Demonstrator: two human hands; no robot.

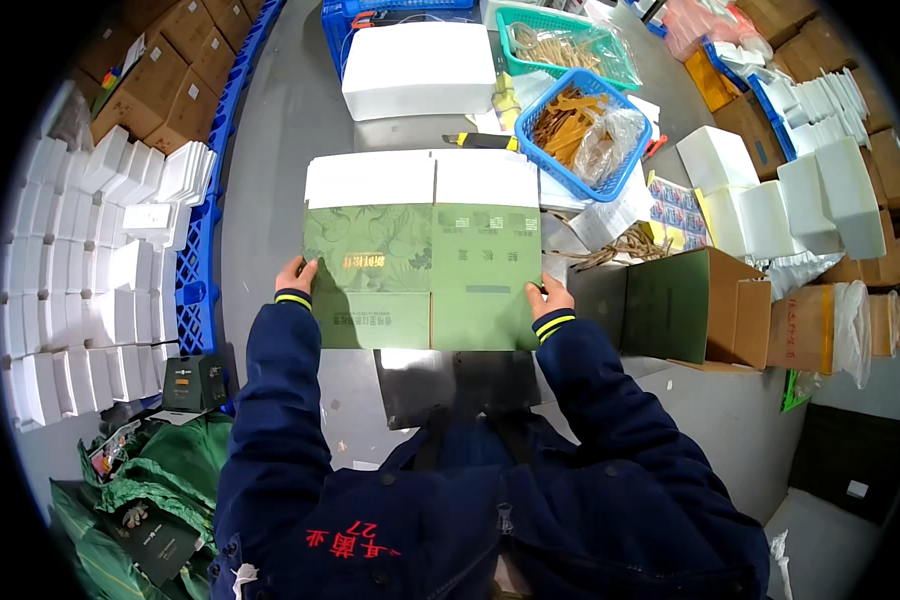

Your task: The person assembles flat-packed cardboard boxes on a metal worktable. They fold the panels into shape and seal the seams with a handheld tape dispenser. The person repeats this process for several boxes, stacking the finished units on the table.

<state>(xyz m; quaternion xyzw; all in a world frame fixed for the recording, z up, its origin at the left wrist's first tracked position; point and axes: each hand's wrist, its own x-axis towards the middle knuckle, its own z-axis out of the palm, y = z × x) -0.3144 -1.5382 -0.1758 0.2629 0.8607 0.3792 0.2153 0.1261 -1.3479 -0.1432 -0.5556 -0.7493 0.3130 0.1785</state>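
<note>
A flattened green carton (485,270) with pale printing and white far flaps lies spread out before me, over the near edge of the grey table. My left hand (297,276) grips its left edge, thumb on top and fingers curled at the side. At the right edge my right hand (550,297) pinches the cardboard in the same way. The fingertips beneath the sheet are hidden. Just beyond the white flaps lies a yellow and black utility knife (482,141).
A white foam box (420,70) stands at the back. Right of it are a blue basket (527,150) of brown strips and a teal basket (505,30). An erected green carton (670,305) sits right. White foam boxes (95,300) stack up left, beside a blue pallet (200,265).
</note>
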